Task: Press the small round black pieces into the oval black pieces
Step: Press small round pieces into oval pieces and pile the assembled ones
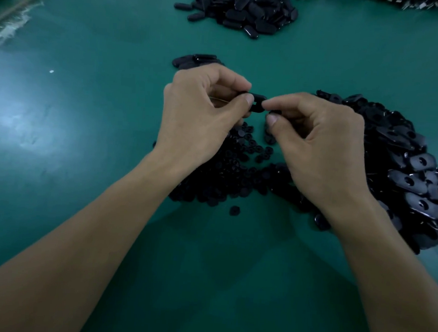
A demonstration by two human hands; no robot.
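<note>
Green table [87, 104], oval black piece [258, 103] between both hands' fingertip grip

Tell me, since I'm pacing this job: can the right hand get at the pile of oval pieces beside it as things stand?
Probably yes: the oval pile lies just beside the right hand, nothing between, but its fingers are pinching the held piece.

Bare green table [72, 129] lies open to the left and in the near foreground between the forearms. A heap of small round pieces [227, 174] sits beneath both hands, hemmed on the right by a large mound of oval pieces [409, 174]. A further pile [241, 9] blocks the far centre, a few ovals [194, 60] just beyond the left hand [200, 115].
</note>
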